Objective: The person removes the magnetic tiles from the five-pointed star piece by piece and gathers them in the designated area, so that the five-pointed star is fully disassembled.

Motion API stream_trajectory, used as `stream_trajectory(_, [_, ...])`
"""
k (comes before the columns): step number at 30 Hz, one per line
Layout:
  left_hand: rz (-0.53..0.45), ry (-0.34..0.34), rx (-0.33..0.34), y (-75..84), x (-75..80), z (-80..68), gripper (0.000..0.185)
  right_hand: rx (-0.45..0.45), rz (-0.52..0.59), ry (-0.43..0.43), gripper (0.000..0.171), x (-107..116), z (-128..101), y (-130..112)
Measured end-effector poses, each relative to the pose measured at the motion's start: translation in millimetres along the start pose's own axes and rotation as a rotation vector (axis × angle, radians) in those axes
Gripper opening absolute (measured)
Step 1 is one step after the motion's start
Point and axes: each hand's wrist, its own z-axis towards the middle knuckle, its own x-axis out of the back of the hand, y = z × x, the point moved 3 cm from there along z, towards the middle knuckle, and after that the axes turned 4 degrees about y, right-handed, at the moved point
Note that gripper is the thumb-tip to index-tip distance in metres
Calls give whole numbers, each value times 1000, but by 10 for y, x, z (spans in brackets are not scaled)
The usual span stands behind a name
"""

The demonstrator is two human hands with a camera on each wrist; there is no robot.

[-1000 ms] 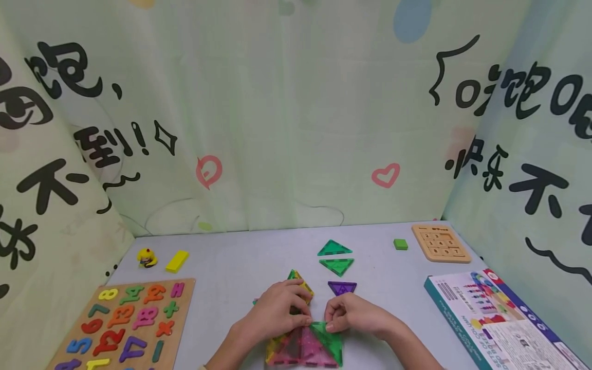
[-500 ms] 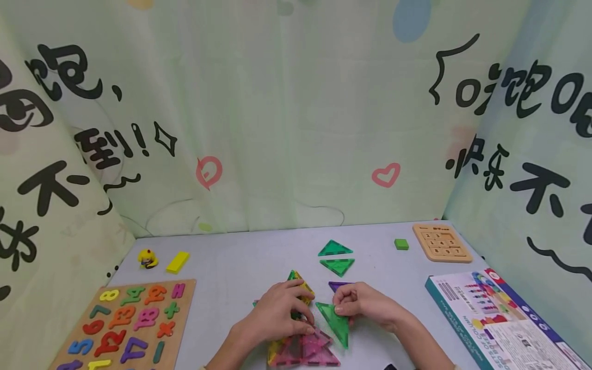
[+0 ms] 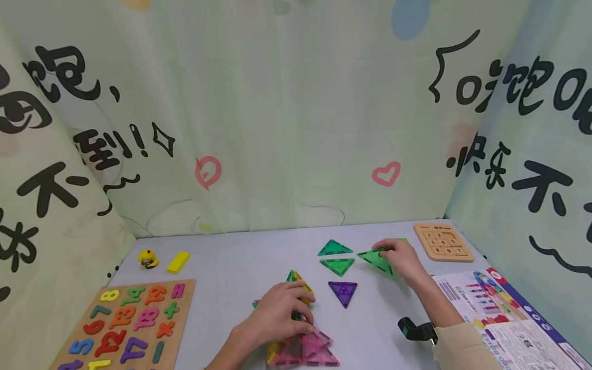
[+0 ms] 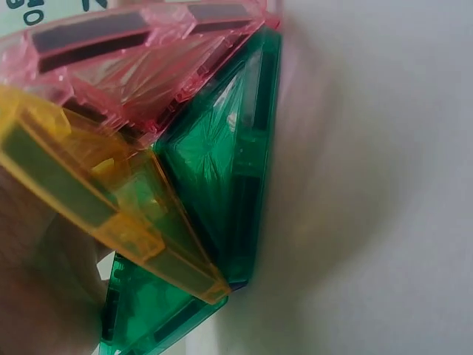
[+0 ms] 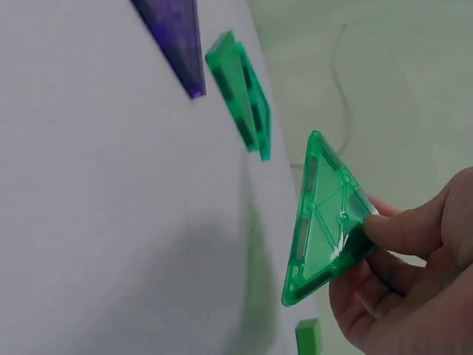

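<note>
Right hand (image 3: 401, 258) pinches green triangle (image 3: 375, 260) toward desk (image 3: 231, 262) far right corner. Left hand (image 3: 277, 316) curls on tile stack (image 3: 302, 349) at near edge, grip seemingly closed.

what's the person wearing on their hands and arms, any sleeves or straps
Both hands are bare, no gloves or rings visible. The right hand leads to a forearm with a beige sleeve pushed up toward the elbow and a black strap-mounted device at its cuff. The left hand shows a bare wrist; no sleeve is visible.
</note>
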Motion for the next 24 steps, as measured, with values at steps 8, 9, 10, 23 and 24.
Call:
stream_trajectory(8, [35,8,-14,42,-14,3,7,-44,-175,69,37,35,301,232])
stream_trajectory(9, [38,10,-14,47,-13,4,7,-40,-184,75,37,28,323,255])
stream_trajectory(10, [40,11,-12,49,-12,7,7,-33,-196,83,37,21,342,274])
stream_trajectory(23, [38,31,-2,32,-11,1,6,103,-220,117,33,-91,193,183])
stream_trajectory(24, [39,31,-1,29,-10,-1,6,125,-205,106,31,-118,139,141])
